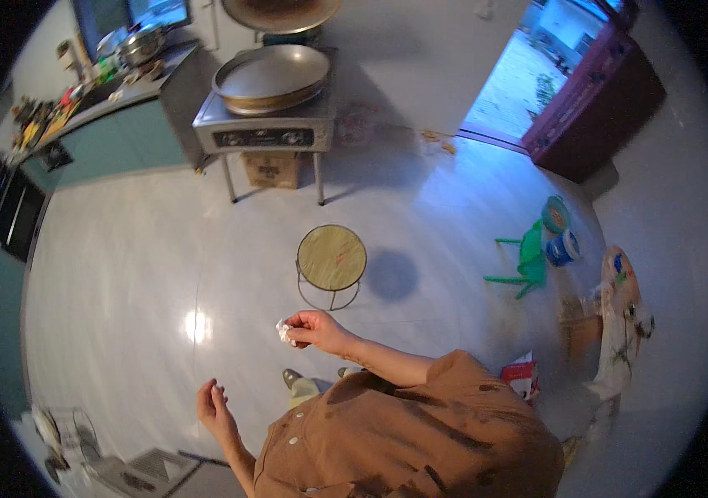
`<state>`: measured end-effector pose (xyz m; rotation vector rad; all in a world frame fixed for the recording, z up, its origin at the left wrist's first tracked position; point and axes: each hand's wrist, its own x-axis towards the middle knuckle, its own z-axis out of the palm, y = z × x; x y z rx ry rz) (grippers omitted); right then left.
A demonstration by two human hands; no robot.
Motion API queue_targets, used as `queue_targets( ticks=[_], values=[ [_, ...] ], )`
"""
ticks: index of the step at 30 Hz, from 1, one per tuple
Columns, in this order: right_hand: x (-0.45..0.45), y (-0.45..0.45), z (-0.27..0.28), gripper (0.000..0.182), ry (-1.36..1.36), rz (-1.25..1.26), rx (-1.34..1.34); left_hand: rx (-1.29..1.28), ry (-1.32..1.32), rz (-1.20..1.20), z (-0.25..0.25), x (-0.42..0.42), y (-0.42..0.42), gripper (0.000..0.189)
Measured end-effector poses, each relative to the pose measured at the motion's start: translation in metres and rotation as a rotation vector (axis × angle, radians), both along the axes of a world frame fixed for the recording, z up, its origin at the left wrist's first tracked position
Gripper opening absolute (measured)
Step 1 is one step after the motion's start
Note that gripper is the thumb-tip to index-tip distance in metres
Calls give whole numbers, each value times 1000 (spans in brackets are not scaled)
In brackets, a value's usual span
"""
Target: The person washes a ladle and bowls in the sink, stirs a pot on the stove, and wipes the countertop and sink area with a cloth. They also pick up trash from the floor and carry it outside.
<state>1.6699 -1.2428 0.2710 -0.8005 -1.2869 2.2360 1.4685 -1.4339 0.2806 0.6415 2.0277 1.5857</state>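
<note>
My right hand [316, 333] is out in front of my body, its fingertips pinching a crumpled piece of white tissue [285, 332]. Lower and to the left, my left hand [212, 401] hangs over the floor with loosely curled fingers, and I see nothing in it. Just beyond my right hand stands a round stool [332, 257] with a yellowish top and a thin metal frame. Nothing touches the stool's seat.
A metal cooking stand [263, 134] carries a large lidded pan [273, 78]. The teal-fronted kitchen counter [120, 140] holds pots and utensils. On the right are a green plastic chair [532, 255], a blue bucket [562, 248], a cluttered table [618, 311] and an open door [597, 99].
</note>
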Motion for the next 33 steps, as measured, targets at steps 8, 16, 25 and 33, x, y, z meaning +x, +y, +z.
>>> queue_targets(
  ticks=[8,16,25,33],
  values=[
    [-15,5,73,23,132,-83,-148,-299,33,-369,-37,-85,45,22],
    [63,30,250,23,909,444,238,-255,323,-945,-1,24,228,17],
    [258,90,253,15,1293,108,259,-227,474,-970,-70,167,354,20],
    [413,168,258,27,1408,269,939,-878,-106,-810,-201,161,326,10]
  ],
)
